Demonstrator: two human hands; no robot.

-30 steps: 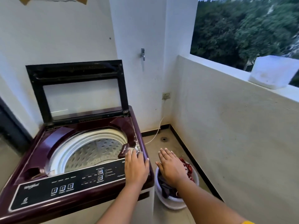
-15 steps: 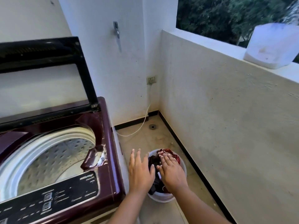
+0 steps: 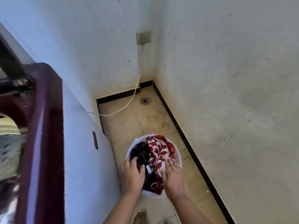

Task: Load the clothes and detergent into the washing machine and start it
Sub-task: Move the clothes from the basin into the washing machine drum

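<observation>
Beige tiled floor [image 3: 145, 120] runs into a corner of white walls. On it, just beside the washing machine [image 3: 84, 159], stands a white bucket [image 3: 178, 156] heaped with clothes [image 3: 153, 160]. Both hands are down in it. The left hand [image 3: 132, 175] curls its fingers into the dark garments [image 3: 142, 152] on the machine side, while the right hand [image 3: 173, 175] lies flat, fingers straight, on the red leaf-print cloth [image 3: 159, 151] and clasps nothing. The open drum [image 3: 8, 143] lies above and to the left of the bucket, so the load must likely rise leftward over the maroon rim [image 3: 48, 110]. The left hand is nearer.
</observation>
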